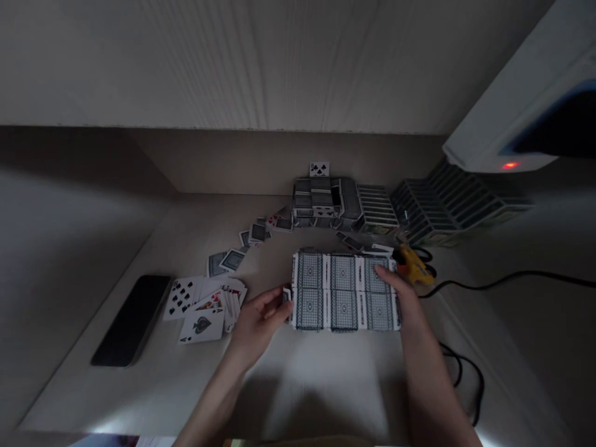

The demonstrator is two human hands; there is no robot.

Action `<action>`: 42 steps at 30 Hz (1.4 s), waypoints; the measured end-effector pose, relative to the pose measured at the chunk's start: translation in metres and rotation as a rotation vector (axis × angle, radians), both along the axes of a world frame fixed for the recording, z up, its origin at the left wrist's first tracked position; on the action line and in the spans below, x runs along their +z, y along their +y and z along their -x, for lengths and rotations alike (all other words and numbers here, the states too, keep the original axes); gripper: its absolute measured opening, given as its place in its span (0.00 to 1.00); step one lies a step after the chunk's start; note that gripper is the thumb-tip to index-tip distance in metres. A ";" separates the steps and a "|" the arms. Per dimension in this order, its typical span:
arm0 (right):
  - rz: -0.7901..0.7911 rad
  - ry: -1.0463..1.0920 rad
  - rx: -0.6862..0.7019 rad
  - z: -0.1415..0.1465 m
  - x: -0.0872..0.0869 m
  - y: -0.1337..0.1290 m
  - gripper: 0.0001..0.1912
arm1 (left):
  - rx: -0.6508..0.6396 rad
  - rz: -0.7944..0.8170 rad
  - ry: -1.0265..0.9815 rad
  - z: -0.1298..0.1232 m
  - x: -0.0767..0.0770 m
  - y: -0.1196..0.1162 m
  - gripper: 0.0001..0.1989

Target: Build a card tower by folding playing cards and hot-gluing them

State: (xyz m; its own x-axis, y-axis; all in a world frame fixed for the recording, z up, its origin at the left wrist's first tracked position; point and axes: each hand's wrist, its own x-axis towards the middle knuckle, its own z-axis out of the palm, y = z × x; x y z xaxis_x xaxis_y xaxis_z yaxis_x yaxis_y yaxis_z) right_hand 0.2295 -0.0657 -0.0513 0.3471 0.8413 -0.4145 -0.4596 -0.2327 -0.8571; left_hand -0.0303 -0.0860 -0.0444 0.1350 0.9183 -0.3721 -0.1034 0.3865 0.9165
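A flat rectangular structure of patterned playing cards is held above the table, its card backs facing up in two rows. At its left end, my left hand pinches a small folded card between thumb and fingers. My right hand grips the structure's right end, thumb on top; its other fingers are hidden. Face-up loose cards, including an ace of spades, lie left of my left hand. Behind the structure stands a vehicle-like model built of cards.
A black phone lies at the left. Stacked card boxes stand behind at the right, near a yellow glue gun and a black cable. Scattered cards lie mid-left. A white device with a red light juts in at upper right.
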 end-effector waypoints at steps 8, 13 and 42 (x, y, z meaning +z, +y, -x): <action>0.009 -0.030 0.030 -0.004 0.000 0.000 0.21 | -0.071 -0.040 0.024 0.000 0.002 -0.002 0.20; 0.039 -0.071 0.048 -0.006 -0.003 -0.001 0.17 | -0.069 -0.013 0.059 -0.001 0.000 -0.003 0.19; 0.054 -0.097 0.046 -0.004 0.002 -0.003 0.24 | 0.014 0.061 0.071 -0.003 -0.004 -0.010 0.29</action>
State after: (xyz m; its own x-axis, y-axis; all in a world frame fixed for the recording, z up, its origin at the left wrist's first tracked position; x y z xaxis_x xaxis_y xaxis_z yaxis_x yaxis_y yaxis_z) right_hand 0.2335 -0.0683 -0.0491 0.3495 0.8347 -0.4256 -0.3626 -0.2984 -0.8829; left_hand -0.0268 -0.0961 -0.0485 0.0935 0.8952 -0.4357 -0.0444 0.4409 0.8965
